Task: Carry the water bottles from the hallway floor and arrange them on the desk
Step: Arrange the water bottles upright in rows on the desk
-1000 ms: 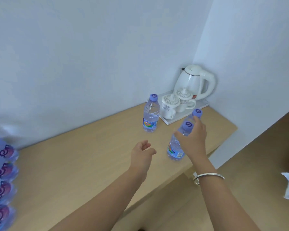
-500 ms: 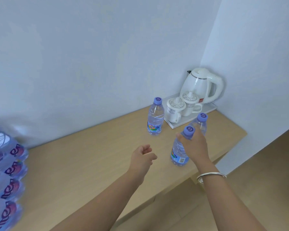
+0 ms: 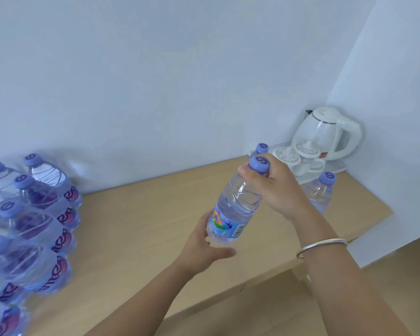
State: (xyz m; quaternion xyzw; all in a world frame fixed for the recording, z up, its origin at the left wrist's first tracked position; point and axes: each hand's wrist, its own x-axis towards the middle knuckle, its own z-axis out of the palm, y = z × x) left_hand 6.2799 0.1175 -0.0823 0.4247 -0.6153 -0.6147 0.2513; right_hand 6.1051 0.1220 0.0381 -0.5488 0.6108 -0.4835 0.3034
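Now both my hands, left (image 3: 205,248) and right (image 3: 275,190), grip one bottle (image 3: 235,204) over the bench (image 3: 136,229); two stand far right, the pack (image 3: 27,226) waits left.

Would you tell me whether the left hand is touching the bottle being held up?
Touching: the head view shows the left hand cupping the tilted bottle at its base.

Pale blue walls (image 3: 155,81), wooden desk (image 3: 136,229), corner kettle (image 3: 325,132)
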